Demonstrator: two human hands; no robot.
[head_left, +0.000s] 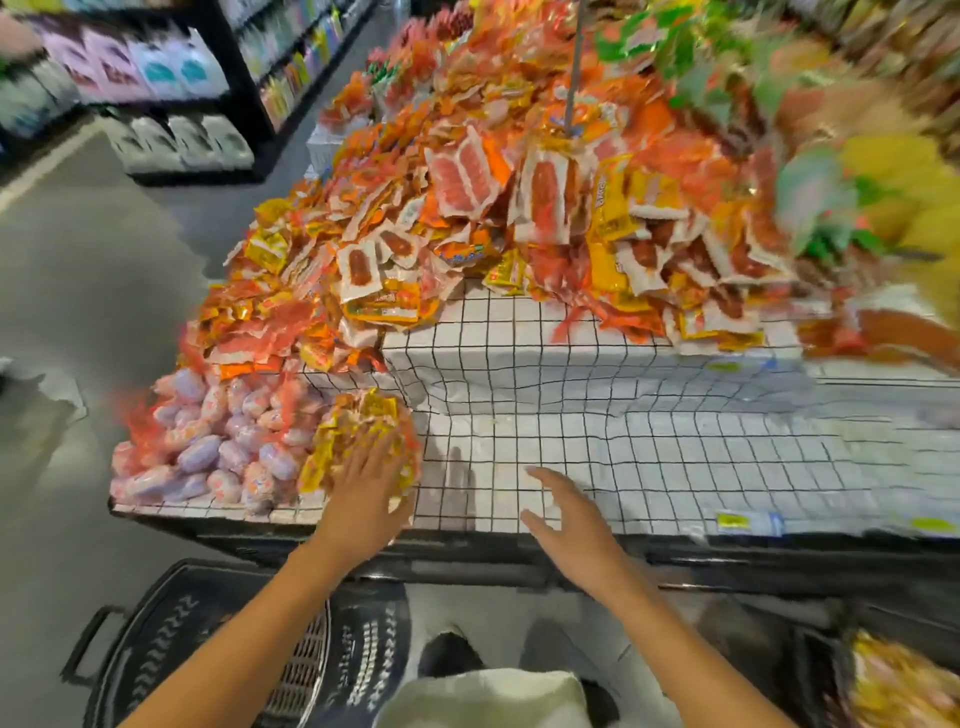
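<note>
Fingers of the left hand (366, 499) lie spread flat on the heap of yellow snack packets (358, 415), gripping nothing. The heap sits at 9 o'clock on the checked display top (675, 457). The right hand (569, 525), at 3 o'clock of the left, hovers palm-down, fingers wide, empty.

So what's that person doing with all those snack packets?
A person stands over a big heap of snack packets in a shop. Their left hand rests flat on a small pile of yellow packets on the lower step. The right hand hovers open over the checked cover, holding nothing. A black basket sits below.
</note>
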